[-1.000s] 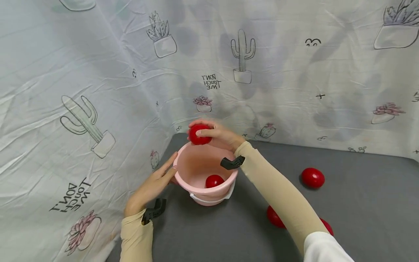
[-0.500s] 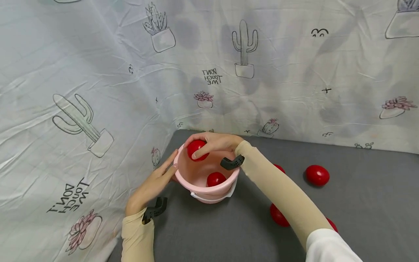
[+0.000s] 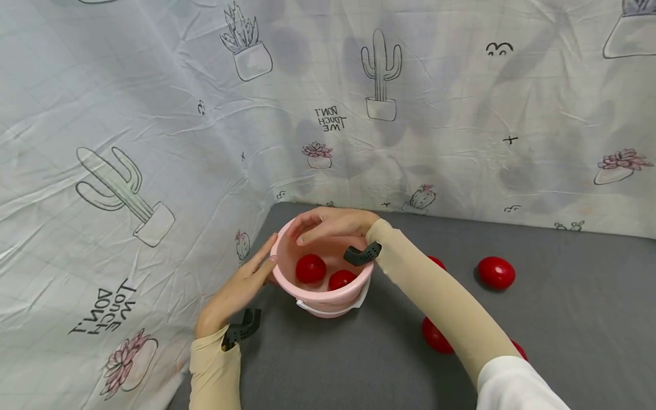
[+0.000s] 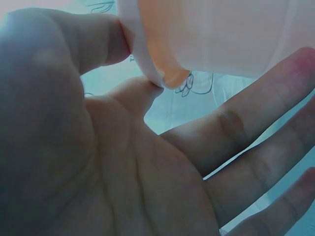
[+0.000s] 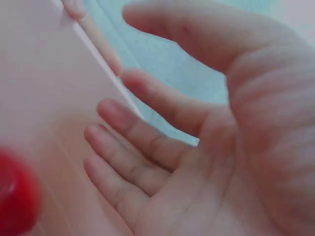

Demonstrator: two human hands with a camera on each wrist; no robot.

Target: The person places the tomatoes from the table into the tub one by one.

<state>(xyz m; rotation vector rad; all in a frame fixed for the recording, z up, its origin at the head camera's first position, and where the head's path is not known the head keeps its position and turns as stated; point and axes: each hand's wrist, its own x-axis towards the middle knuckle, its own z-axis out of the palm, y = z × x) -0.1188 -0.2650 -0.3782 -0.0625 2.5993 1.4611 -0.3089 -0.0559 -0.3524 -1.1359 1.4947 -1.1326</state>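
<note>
My right hand (image 3: 335,223) hangs empty with loose fingers over the round pink plastic bucket (image 3: 321,300); the glossy red ball (image 3: 310,269) it held half a second ago now lies inside beside another. My left hand (image 3: 241,286) presses flat against the bucket's wall.

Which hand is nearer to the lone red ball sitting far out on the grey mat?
Right. The right hand hovers over the pink bucket, on the side towards that red ball; the left hand presses the bucket's opposite wall, farther away.

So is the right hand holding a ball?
No, the right hand is empty over the bucket, where two balls lie.
</note>
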